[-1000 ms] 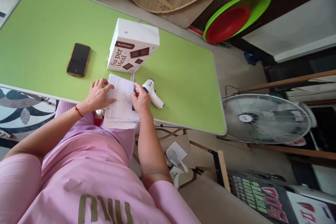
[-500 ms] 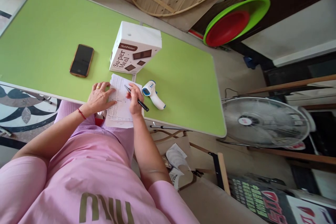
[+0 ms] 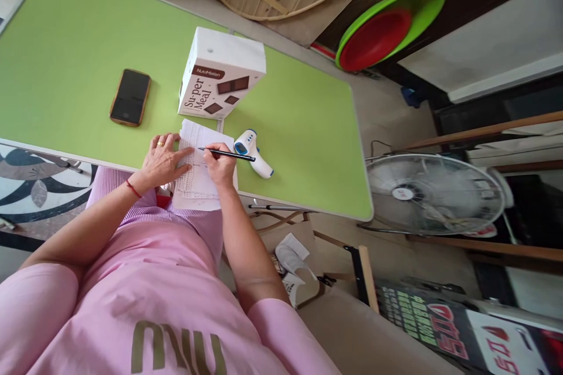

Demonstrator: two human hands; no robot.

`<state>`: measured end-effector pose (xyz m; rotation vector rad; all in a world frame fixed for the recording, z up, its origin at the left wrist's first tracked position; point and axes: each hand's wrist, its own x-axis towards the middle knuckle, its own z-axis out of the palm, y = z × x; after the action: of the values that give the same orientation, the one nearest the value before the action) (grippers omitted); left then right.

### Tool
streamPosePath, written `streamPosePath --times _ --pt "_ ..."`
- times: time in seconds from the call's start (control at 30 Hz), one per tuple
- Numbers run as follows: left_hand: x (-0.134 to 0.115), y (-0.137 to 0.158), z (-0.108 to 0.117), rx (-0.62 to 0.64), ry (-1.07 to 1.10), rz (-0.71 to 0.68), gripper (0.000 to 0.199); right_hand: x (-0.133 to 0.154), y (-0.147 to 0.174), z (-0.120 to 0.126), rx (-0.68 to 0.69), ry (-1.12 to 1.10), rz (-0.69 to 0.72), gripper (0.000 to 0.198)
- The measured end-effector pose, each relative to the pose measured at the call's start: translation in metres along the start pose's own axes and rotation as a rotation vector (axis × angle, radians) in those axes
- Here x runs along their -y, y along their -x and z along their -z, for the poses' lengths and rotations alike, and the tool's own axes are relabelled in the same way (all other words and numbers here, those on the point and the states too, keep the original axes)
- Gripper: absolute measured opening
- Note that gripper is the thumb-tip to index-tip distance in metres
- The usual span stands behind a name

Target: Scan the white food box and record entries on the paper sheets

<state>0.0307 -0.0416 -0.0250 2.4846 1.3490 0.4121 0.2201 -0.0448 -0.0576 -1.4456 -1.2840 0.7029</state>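
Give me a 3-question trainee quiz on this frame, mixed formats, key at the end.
1. True or false: the left hand lies flat on the paper sheet.
2. The right hand holds: A) the thermometer, B) a pen, C) the phone.
3. Which object on the green table lies just right of the paper?

Key
1. True; it presses the sheet's left side.
2. B; the pen has its tip on the sheet.
3. The white and blue thermometer. The white box stands behind the sheet and the phone lies farther left.
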Motion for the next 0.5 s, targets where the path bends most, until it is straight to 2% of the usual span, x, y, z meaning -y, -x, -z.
streamPosePath --times 0.5 --pt "0.0009 -0.0007 -0.0026 -0.028 0.036 -0.02 0.043 -0.0015 -0.0034 0.0024 0.067 0.064 0.031 0.018"
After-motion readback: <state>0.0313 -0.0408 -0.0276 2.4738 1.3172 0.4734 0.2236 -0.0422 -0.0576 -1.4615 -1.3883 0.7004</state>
